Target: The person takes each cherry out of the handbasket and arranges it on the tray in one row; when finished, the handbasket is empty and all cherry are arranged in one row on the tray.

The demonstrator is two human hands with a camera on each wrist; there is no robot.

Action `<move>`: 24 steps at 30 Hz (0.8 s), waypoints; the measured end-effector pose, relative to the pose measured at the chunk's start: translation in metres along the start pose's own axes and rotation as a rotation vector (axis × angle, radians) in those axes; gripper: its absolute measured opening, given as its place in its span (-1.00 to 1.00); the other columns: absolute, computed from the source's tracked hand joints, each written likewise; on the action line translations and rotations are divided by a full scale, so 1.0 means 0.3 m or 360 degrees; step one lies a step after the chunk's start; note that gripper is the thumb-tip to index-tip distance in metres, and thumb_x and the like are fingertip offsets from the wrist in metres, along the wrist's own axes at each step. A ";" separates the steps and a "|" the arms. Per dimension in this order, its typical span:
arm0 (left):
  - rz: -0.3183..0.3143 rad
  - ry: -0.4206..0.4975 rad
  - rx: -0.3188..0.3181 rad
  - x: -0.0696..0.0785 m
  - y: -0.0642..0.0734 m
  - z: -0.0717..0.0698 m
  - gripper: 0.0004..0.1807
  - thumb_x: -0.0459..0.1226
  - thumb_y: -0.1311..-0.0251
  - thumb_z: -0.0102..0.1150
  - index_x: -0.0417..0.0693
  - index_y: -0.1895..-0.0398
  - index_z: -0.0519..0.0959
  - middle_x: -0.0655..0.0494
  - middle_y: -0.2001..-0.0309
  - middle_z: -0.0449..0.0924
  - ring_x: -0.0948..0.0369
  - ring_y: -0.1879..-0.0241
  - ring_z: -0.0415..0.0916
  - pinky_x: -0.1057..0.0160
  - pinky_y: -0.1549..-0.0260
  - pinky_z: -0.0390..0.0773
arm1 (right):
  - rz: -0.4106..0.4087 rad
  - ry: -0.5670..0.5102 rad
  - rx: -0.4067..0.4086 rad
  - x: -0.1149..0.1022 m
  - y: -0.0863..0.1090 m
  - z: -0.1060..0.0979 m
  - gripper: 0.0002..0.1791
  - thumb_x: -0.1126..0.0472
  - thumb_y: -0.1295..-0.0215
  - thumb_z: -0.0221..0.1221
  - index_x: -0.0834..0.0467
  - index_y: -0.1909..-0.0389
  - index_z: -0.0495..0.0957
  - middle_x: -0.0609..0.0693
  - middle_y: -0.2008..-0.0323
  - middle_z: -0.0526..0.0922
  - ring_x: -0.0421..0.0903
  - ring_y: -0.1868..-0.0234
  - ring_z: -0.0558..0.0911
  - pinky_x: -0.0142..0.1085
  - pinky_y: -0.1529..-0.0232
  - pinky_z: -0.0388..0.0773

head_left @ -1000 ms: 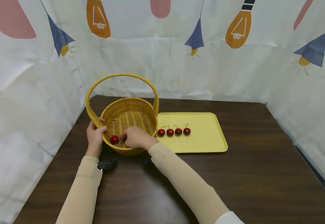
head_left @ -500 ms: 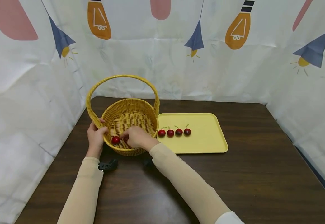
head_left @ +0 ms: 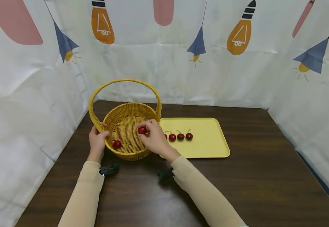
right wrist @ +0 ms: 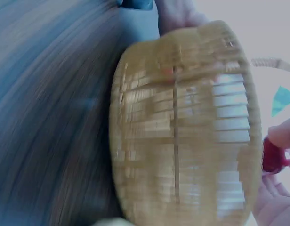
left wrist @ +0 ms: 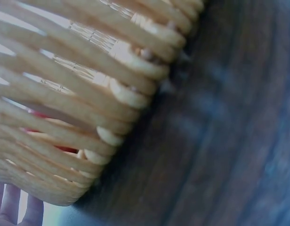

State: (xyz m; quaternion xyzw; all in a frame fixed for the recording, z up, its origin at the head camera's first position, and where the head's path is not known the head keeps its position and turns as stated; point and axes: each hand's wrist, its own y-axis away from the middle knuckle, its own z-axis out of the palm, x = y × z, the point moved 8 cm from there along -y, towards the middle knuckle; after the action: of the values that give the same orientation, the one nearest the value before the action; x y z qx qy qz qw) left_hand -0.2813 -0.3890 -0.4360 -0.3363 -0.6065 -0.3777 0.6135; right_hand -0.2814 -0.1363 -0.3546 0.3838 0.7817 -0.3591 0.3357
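A yellow wicker basket (head_left: 131,154) with a tall arched handle stands on the left part of the table. My left hand (head_left: 97,142) grips its left rim by the handle's foot. Over the basket's right side, my right hand (head_left: 154,137) pinches a dark red cherry (head_left: 142,130) between thumb and fingers; the right wrist view shows this cherry (right wrist: 274,155) just past the rim. Another cherry (head_left: 117,144) lies inside the basket at the lower left. In the left wrist view the woven wall (left wrist: 74,84) fills much of the frame, with red showing through its gaps.
A pale yellow tray (head_left: 204,145) lies right of the basket, with several stemmed cherries (head_left: 180,136) in a row; the leftmost is partly hidden by my right hand. The brown wooden table (head_left: 255,176) meets a white printed curtain (head_left: 176,75) behind.
My right hand has risen from the basket's bottom and moved right, now with a cherry pinched in its fingers. The left hand keeps its hold on the rim.
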 end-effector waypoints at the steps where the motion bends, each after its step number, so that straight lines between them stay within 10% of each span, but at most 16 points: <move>1: 0.0000 0.0003 -0.0001 0.001 -0.001 0.001 -0.60 -0.53 -0.06 0.03 0.02 0.05 0.45 0.08 -0.05 0.35 0.15 0.02 0.30 0.30 0.18 0.38 | -0.0015 -0.0037 0.0043 0.003 0.009 -0.026 -0.68 0.32 -0.26 0.22 0.16 -0.05 0.56 0.03 0.06 0.43 -0.15 0.15 0.57 -0.43 0.17 0.57; 16: -0.0006 0.0013 0.0021 -0.010 0.002 -0.015 -0.59 -0.54 -0.04 0.02 -0.01 0.04 0.46 0.10 -0.04 0.36 0.15 0.02 0.30 0.28 0.15 0.35 | 0.0028 0.0027 0.0267 0.153 0.150 -0.230 -0.57 0.36 -0.16 0.33 0.22 -0.09 0.58 0.07 0.04 0.60 -0.07 0.15 0.68 -0.34 0.18 0.62; 24: -0.0030 -0.0029 -0.0010 0.000 0.000 0.000 -0.58 -0.52 -0.06 0.02 0.03 0.02 0.44 0.07 -0.11 0.34 0.14 -0.04 0.28 0.25 0.10 0.35 | 0.0263 0.0076 0.0316 0.260 0.169 -0.356 -0.57 0.41 -0.14 0.32 0.20 -0.08 0.59 0.11 0.02 0.56 0.07 0.05 0.67 -0.20 0.09 0.62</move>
State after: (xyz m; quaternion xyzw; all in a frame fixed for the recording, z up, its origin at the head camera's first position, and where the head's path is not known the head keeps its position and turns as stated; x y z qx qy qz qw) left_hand -0.2813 -0.3890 -0.4358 -0.3358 -0.6140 -0.3824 0.6034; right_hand -0.3028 0.0019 -0.3774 0.4867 0.7157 -0.3967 0.3058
